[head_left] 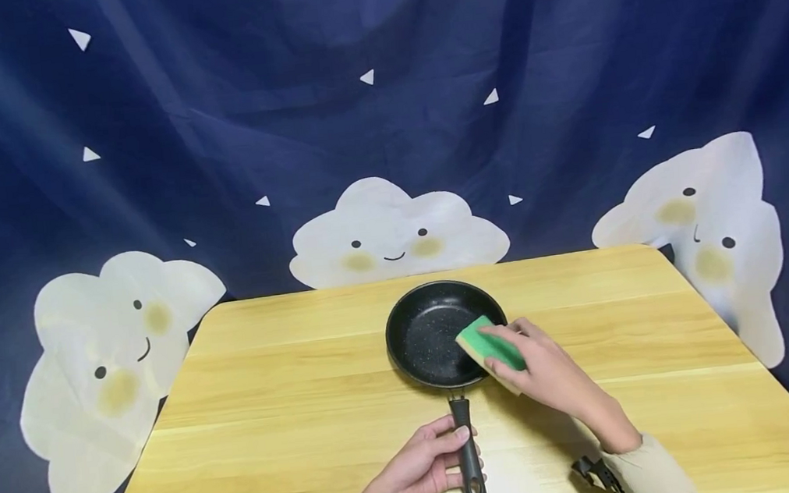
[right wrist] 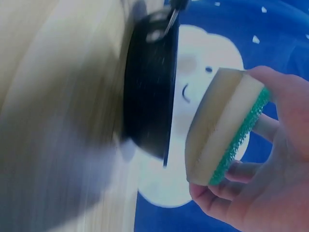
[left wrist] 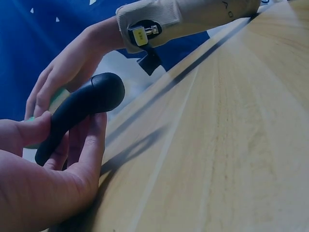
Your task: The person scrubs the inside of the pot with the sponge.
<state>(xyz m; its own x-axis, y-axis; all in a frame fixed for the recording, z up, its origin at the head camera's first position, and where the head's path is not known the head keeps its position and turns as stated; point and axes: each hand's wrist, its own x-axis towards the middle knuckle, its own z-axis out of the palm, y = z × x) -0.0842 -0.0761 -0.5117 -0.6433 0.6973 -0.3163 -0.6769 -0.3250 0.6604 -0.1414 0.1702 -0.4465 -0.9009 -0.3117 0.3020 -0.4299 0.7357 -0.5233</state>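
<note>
A black frying pan (head_left: pixel 431 341) lies on the wooden table, its handle (head_left: pixel 469 459) pointing toward me. My left hand (head_left: pixel 421 467) grips that handle, thumb on top and fingers wrapped underneath; the left wrist view shows the handle (left wrist: pixel 77 108) between thumb and fingers. With my right hand (head_left: pixel 542 363) I hold a sponge (head_left: pixel 491 344) by its edges, green scouring side up, over the pan's right rim. In the right wrist view the sponge (right wrist: pixel 227 125) has a pale yellow body facing the pan (right wrist: pixel 150 92), with a gap between them from that angle.
The wooden table (head_left: pixel 275 413) extends to both sides of the pan. Behind it hangs a dark blue curtain (head_left: pixel 286 131) with white clouds and small triangles. A black strap with a buckle (head_left: pixel 598 479) hangs by my right sleeve (head_left: pixel 650 471).
</note>
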